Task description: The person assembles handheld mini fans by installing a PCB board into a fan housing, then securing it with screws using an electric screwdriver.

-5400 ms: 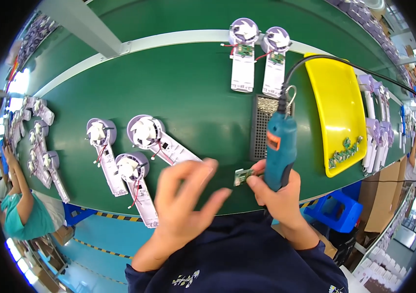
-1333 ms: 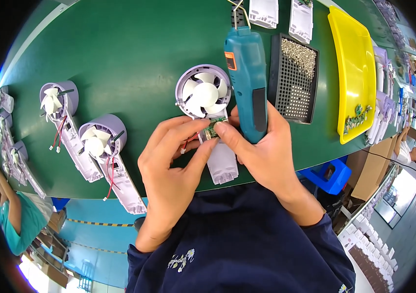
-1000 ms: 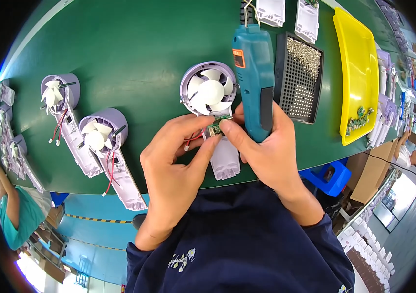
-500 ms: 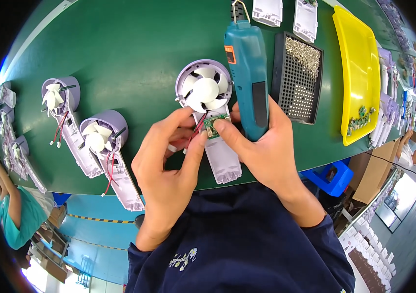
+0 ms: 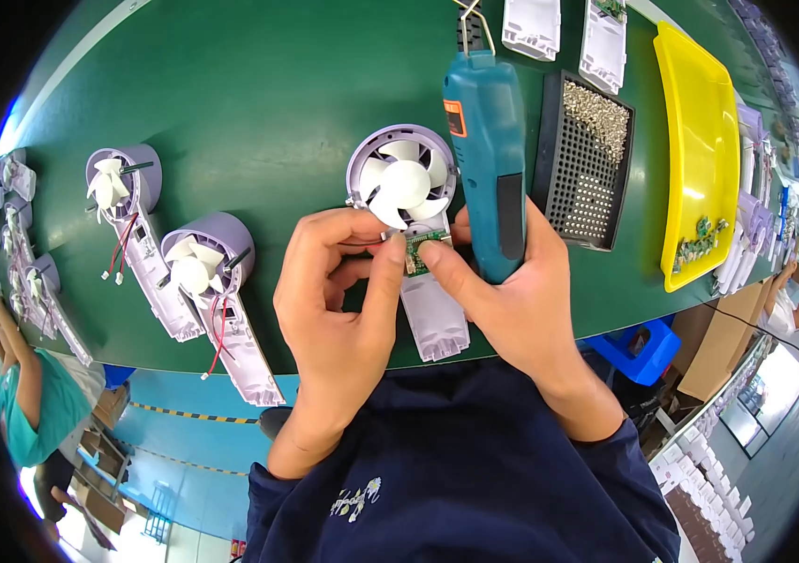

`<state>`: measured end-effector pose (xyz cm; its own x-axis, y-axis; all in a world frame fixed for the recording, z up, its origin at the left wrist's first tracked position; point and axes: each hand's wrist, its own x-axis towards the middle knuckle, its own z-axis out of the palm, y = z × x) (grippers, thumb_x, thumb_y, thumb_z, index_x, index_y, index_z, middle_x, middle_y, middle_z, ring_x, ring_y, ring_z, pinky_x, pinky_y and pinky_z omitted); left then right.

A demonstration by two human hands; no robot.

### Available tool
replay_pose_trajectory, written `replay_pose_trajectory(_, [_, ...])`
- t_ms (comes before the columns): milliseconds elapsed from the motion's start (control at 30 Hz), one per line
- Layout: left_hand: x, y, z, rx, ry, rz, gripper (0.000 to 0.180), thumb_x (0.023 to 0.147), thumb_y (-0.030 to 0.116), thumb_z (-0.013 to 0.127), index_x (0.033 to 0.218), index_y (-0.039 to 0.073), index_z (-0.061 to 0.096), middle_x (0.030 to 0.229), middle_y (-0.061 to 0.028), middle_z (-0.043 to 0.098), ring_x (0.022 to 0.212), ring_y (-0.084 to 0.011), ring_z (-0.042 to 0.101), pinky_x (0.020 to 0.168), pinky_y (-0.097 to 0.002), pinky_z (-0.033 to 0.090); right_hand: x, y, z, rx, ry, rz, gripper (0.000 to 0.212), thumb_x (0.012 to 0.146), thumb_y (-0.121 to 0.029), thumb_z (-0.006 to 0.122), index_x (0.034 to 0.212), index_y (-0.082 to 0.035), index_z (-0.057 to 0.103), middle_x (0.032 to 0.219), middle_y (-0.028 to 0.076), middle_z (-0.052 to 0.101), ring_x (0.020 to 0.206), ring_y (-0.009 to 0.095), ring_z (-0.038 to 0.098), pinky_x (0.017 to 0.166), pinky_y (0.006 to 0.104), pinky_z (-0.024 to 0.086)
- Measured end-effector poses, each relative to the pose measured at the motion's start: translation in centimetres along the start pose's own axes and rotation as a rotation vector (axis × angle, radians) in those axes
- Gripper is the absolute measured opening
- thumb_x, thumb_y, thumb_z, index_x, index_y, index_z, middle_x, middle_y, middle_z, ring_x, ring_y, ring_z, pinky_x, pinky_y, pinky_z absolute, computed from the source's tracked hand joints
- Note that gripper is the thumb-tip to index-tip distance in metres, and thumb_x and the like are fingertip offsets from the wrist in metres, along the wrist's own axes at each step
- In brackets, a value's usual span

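The green circuit board (image 5: 415, 256) lies in the pale handle of the fan housing (image 5: 434, 324), directly under the right thumb and just beside the left fingertips. The left hand (image 5: 339, 296) has its thumb and forefinger narrowed to a pinch at the board's upper left, on what looks like the end of a thin wire lead (image 5: 369, 243); the tips hide most of it. Half a second ago that thumb sat lower, with the red wires showing loose alongside; now it has moved up to the wire end, so the work seems to have turned from placing the board to handling the lead. The right hand (image 5: 523, 305) keeps its thumb on the board while its palm and fingers hold a teal electric screwdriver (image 5: 486, 141), upright in view. Beyond the fingertips sits the white fan (image 5: 403, 184). Right of the fingers are a black screw tray (image 5: 570, 155) and, farther off, a yellow tray (image 5: 700, 150); well left lie two similar fan units (image 5: 207, 244).
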<state>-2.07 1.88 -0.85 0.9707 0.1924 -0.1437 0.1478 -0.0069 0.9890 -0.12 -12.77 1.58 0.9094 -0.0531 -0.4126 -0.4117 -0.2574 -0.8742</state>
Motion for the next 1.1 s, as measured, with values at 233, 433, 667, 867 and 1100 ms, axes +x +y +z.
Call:
replay_pose_trajectory(233, [0.1,0.4,0.0,0.016,-0.012,-0.036,0.017,0.088,-0.011,0.063,0.102,-0.003,0.058,0.102,-0.0083,0.057,0.088,-0.0115,0.061,0.070,-0.0218,0.054,0.1,0.1,0.1,0.034,0.003,-0.043,0.030,0.081,-0.013,0.080,0.097,0.000,0.059,0.080,0.005,0.067,0.072,0.010,0.061,0.067,0.0283,0.051])
replay_pose_trajectory(433, [-0.2,0.4,0.4,0.142,0.003,0.066,0.014,0.087,-0.010,0.062,0.099,-0.002,0.060,0.101,-0.0106,0.056,0.084,-0.0143,0.061,0.067,-0.0239,0.053,0.2,-0.2,-0.1,-0.007,-0.033,-0.017,0.033,0.081,-0.013,0.080,0.103,0.001,0.060,0.083,0.008,0.069,0.075,0.012,0.066,0.068,0.0294,0.053])
replay_pose_trajectory(667, [-0.6,0.5,-0.4,0.270,-0.035,0.130,0.019,0.086,-0.009,0.065,0.103,-0.001,0.067,0.103,-0.0122,0.057,0.086,-0.0171,0.062,0.070,-0.0257,0.055,-0.1,-0.4,0.4,0.021,0.003,-0.011,0.027,0.081,-0.008,0.081,0.095,-0.002,0.059,0.079,-0.001,0.059,0.072,0.005,0.053,0.065,0.0228,0.046])
replay_pose_trajectory(867, [-0.7,1.8,-1.1,0.143,-0.151,-0.096,0.031,0.082,-0.009,0.071,0.112,-0.001,0.068,0.112,-0.0119,0.065,0.094,-0.0168,0.068,0.080,-0.0288,0.060,0.3,0.0,0.4,-0.027,-0.011,-0.068,0.033,0.081,-0.012,0.079,0.105,0.002,0.060,0.082,0.011,0.070,0.075,0.014,0.069,0.066,0.0304,0.053])
replay_pose_trajectory(1100, [-0.2,1.3,-1.4,0.145,-0.166,-0.092,0.032,0.079,-0.009,0.076,0.110,-0.003,0.069,0.103,-0.0117,0.071,0.093,-0.0166,0.071,0.078,-0.0279,0.061,0.1,0.2,0.2,-0.002,-0.012,-0.066,0.033,0.082,-0.013,0.079,0.105,0.002,0.061,0.084,0.009,0.069,0.075,0.011,0.065,0.068,0.0281,0.052])
